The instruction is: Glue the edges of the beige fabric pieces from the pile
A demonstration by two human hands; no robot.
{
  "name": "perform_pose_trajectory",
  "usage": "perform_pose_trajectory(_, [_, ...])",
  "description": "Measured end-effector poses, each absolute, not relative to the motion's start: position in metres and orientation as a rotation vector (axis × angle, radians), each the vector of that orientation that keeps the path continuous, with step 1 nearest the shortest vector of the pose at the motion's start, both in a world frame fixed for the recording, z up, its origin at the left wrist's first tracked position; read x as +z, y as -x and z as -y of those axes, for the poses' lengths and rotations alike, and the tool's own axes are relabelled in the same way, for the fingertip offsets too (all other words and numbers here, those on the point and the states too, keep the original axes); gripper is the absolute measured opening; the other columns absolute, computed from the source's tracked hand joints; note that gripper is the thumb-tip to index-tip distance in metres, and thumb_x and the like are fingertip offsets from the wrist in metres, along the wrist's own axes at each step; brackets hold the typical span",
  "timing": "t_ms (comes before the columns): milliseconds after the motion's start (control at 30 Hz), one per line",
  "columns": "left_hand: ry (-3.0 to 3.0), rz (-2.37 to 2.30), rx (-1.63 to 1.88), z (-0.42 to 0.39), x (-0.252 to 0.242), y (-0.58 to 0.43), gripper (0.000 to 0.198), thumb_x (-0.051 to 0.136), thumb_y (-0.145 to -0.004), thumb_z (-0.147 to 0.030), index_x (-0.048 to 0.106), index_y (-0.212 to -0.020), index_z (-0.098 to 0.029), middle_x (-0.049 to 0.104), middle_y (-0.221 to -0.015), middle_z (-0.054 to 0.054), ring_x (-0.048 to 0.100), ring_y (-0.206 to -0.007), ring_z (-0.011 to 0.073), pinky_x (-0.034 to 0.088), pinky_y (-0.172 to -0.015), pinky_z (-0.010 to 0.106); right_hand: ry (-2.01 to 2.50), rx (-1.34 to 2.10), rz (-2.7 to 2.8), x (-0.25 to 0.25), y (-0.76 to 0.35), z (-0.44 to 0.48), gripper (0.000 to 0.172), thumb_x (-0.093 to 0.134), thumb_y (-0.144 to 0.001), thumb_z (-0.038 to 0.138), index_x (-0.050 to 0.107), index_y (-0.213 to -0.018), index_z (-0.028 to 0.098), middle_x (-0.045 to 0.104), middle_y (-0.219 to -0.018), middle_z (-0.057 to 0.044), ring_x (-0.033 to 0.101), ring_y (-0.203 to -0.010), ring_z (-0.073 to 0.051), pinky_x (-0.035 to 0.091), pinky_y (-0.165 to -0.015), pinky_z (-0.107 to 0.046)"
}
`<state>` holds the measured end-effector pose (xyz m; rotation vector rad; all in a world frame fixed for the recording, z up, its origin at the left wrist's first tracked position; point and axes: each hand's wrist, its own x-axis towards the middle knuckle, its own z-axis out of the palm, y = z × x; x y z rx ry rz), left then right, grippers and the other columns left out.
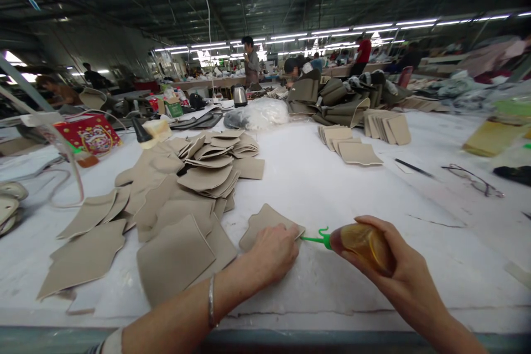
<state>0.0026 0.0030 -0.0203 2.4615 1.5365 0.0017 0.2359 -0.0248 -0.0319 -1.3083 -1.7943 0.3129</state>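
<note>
Under my left hand (276, 251) lies a single beige cut panel (265, 221), its fingers closed over the panel's right part. My right hand (398, 268) is wrapped round a squeeze bottle (365, 244) of amber liquid, tilted on its side. The bottle's thin green nozzle (316, 239) points left and meets the panel's right edge, close to my left fingertips. A big loose heap of similar beige panels (176, 265) spreads over the table to the left of my hands.
Small stacks of beige panels (359, 154) lie farther back. On the right are a black pen (415, 168), glasses (475, 180) and a container of yellowish liquid (493, 135). A red patterned bag (93, 135) stands left; dark padded pieces (327, 97) pile up behind. People work beyond.
</note>
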Motion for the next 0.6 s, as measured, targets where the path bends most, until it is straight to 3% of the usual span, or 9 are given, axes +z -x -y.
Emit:
perform_pose_trajectory(433, [-2.428, -1.504, -0.04, -0.0022, -0.0162, 0.0014, 0.037, 0.034, -0.091, -0.024, 0.051, -0.123, -0.025, 0.061, -0.091, 0.008, 0.063, -0.082, 0.0248, 0.046, -0.074, 0.034, 1.311, 0.466, 1.756, -0.0369, -0.2415, 0.026, 0.045, 0.068, -0.083, 0.047, 0.051, -0.119, 0.026, 0.061, -0.106, -0.005, 0.062, -0.087, -0.024, 0.052, -0.073, -0.032])
perform_pose_trajectory(600, [-2.391, -1.49, -0.066, 0.0002, -0.0105, 0.0038, 0.034, 0.033, -0.091, -0.022, 0.053, -0.118, -0.022, 0.06, -0.092, 0.008, 0.062, -0.085, 0.0238, 0.046, -0.077, 0.032, 1.333, 0.471, 1.723, -0.0384, -0.242, 0.0268, 0.046, 0.07, -0.081, 0.046, 0.052, -0.118, 0.025, 0.061, -0.106, -0.005, 0.062, -0.088, -0.025, 0.052, -0.071, -0.031])
